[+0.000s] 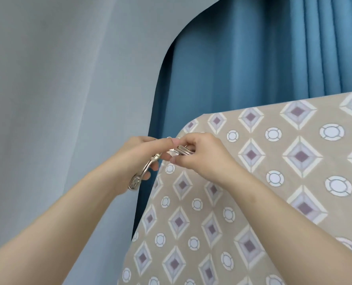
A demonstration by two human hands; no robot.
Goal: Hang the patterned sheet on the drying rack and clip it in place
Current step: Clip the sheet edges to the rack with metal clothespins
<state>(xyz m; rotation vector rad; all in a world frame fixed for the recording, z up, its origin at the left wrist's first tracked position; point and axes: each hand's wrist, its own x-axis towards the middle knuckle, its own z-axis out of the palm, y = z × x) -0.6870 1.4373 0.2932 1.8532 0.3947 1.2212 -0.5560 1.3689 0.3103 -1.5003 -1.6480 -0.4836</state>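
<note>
A beige patterned sheet (263, 182) with diamonds and circles hangs over a rack that is hidden beneath it, filling the lower right. At its top left corner my two hands meet. My left hand (138, 159) grips metal clips (144, 172), one dangling below the palm. My right hand (202, 155) pinches another metal clip (182, 151) right at the sheet's corner edge. Whether that clip bites the fabric cannot be made out.
A blue curtain (253, 58) hangs behind the sheet. A pale sheer curtain (58, 89) covers the left half of the view.
</note>
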